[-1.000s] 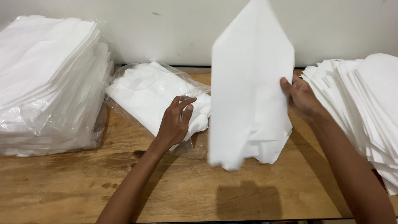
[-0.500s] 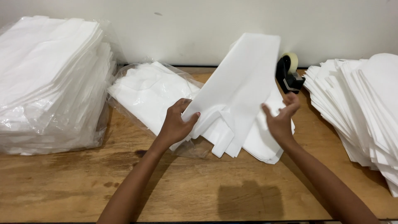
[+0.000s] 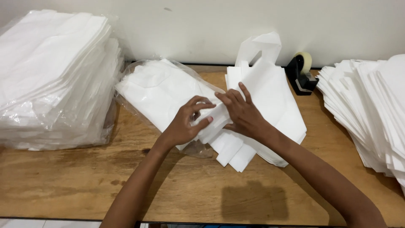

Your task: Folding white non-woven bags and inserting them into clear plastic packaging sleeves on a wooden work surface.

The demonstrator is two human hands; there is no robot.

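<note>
pinching flat white handled fabric bag (image 3: 270, 101) on wooden bench (image 3: 84, 181): left hand (image 3: 185, 124) fingers clamped on edge, right hand (image 3: 242, 114) fingers spread pressing; best kept flat, edges aligned.

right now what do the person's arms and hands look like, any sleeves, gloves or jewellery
Both arms are bare as far as the view shows, with no sleeves in sight. The left hand and right hand wear no gloves, and no rings, watch or bracelets show. The fingernails look short and unpainted.
</note>
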